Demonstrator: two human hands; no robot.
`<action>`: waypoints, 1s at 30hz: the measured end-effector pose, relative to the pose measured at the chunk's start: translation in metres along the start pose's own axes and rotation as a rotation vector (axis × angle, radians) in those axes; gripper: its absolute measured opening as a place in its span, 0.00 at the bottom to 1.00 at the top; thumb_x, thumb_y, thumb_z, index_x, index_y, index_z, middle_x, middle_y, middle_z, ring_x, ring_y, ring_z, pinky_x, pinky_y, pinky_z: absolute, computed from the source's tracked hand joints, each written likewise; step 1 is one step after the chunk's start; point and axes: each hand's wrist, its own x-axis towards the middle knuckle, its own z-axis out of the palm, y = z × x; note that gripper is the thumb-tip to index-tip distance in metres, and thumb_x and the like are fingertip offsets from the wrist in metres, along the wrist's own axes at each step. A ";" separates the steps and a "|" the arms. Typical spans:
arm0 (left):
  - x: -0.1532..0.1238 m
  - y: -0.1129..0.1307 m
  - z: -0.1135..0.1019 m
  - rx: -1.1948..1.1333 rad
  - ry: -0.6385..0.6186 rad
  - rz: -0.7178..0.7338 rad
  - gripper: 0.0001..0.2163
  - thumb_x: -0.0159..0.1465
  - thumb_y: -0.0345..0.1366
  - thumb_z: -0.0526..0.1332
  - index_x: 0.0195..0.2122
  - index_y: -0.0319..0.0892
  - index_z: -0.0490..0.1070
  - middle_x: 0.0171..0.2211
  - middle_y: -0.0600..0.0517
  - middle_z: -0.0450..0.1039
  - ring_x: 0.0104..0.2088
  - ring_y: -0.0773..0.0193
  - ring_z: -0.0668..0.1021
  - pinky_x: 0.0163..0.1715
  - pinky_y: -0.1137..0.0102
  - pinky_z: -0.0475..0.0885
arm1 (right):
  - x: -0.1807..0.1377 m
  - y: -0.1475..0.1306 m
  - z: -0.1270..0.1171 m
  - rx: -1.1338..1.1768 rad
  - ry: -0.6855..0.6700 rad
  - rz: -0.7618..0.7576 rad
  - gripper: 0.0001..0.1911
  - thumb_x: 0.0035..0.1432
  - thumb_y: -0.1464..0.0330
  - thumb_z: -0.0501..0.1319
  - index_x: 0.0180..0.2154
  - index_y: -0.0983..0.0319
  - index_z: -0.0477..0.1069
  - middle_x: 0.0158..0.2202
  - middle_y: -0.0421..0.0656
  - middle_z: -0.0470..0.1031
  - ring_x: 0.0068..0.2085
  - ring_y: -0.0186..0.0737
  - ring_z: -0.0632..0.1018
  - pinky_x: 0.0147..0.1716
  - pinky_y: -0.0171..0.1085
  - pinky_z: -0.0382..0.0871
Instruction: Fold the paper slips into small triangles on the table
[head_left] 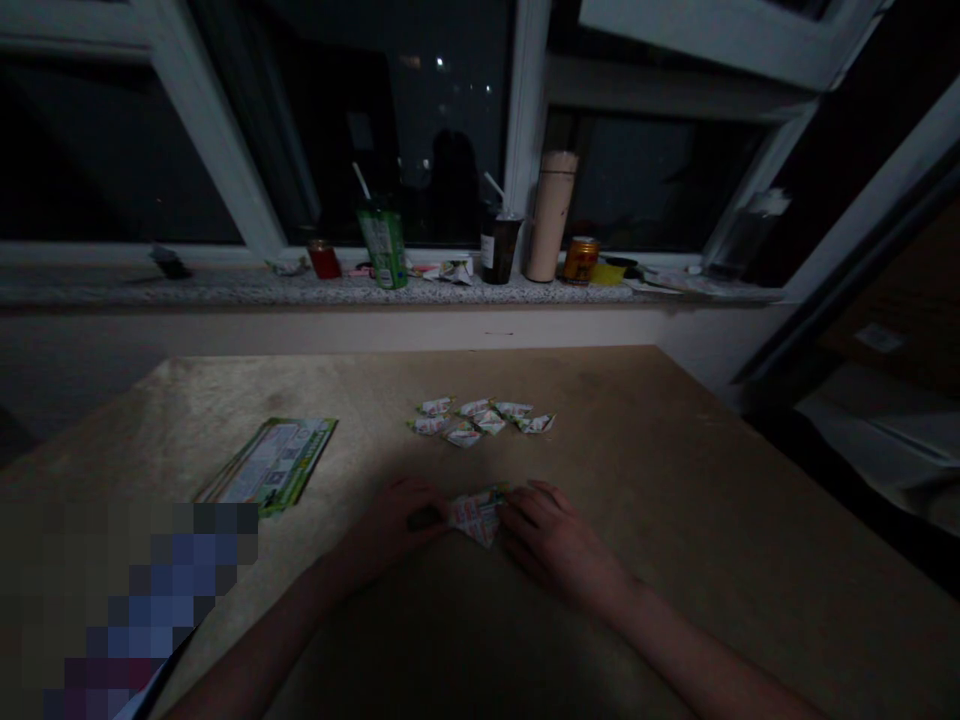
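A folded piece of printed paper (474, 517), white with coloured print, lies on the table between my hands. My left hand (401, 518) pinches its left corner between thumb and fingers. At its right edge, my right hand (546, 530) is closed on the paper with the fingers bent; the right thumb is hidden. Just beyond the hands sits a loose group of several small folded papers (489, 422), with similar print and green edges. To the left lies a stack of printed leaflets (289, 465) with green borders. The light is dim.
The brown table (630, 420) reaches to the wall under a window. On the speckled sill (442, 292) stand a green cup (384, 245) with a straw, a dark cup (499, 248), a tall pink bottle (553, 215), an orange can (581, 260) and a red jar (324, 260). A pixelated patch covers the lower left.
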 end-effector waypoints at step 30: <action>0.011 -0.001 0.005 0.117 0.035 -0.077 0.11 0.60 0.44 0.62 0.41 0.46 0.72 0.46 0.51 0.68 0.49 0.54 0.68 0.51 0.57 0.58 | 0.012 -0.029 -0.003 0.018 -0.205 -0.107 0.32 0.59 0.56 0.56 0.61 0.62 0.55 0.55 0.51 0.65 0.55 0.49 0.65 0.58 0.47 0.56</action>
